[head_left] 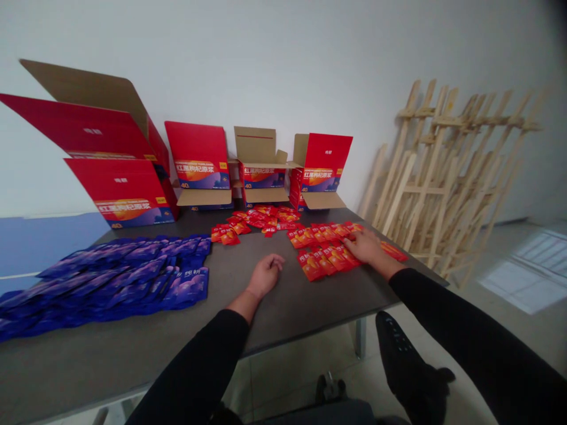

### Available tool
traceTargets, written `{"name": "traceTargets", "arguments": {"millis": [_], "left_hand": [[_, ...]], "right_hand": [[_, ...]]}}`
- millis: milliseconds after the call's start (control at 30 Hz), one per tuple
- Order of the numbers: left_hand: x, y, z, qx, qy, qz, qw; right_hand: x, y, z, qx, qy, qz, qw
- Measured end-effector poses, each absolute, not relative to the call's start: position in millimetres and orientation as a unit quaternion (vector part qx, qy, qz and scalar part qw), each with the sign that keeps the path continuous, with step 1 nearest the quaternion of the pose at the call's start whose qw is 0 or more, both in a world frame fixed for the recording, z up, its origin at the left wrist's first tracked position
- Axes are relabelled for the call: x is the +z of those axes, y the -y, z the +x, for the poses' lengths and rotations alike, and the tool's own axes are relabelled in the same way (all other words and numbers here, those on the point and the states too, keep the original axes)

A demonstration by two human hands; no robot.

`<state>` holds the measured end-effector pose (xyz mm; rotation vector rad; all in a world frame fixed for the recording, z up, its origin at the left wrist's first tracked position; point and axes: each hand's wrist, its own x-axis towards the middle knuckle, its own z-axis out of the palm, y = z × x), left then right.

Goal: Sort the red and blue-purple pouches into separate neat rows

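My left hand (264,275) rests on the dark grey table (274,307) with its fingers loosely curled and nothing visible in them. To its right, my right hand (365,246) lies flat with fingers spread on a row of small red sachets (325,260). More red sachets (266,219) lie scattered further back. A large pile of purple pouches (115,274) covers the table's left side, a short way from my left hand.
Several open red cardboard boxes (201,162) stand along the wall at the table's far edge, the largest one (113,171) at the left. Wooden easel frames (443,171) lean against the wall at right. The table's right edge drops to a tiled floor (522,283).
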<state>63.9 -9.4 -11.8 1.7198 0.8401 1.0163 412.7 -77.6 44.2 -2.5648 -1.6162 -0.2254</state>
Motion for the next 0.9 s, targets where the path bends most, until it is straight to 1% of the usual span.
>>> {"name": "traceTargets", "arguments": {"millis": [133, 233, 300, 367, 467, 600, 767, 900], "left_hand": [[-12, 12, 62, 0.392, -0.377, 0.713, 0.443], [-11, 15, 62, 0.373, -0.374, 0.734, 0.428], [-11, 16, 62, 0.363, -0.367, 0.743, 0.426], [-11, 17, 62, 0.356, -0.361, 0.749, 0.427], [-12, 18, 63, 0.337, -0.35, 0.761, 0.43], [-12, 20, 62, 0.319, -0.342, 0.776, 0.423], [-13, 21, 62, 0.304, -0.326, 0.798, 0.407], [-12, 22, 62, 0.287, -0.337, 0.807, 0.392]], "right_hand": [[49, 45, 365, -0.085, 0.611, -0.782, 0.093], [46, 10, 321, -0.02, 0.67, -0.733, 0.115], [40, -16, 292, 0.028, 0.678, -0.724, 0.127], [34, -41, 266, 0.052, 0.673, -0.726, 0.134], [27, -72, 235, 0.103, 0.644, -0.745, 0.141], [19, -102, 211, 0.21, 0.554, -0.784, 0.187], [7, -132, 203, 0.249, 0.465, -0.802, 0.279], [3, -146, 201, 0.298, 0.413, -0.807, 0.298]]}}
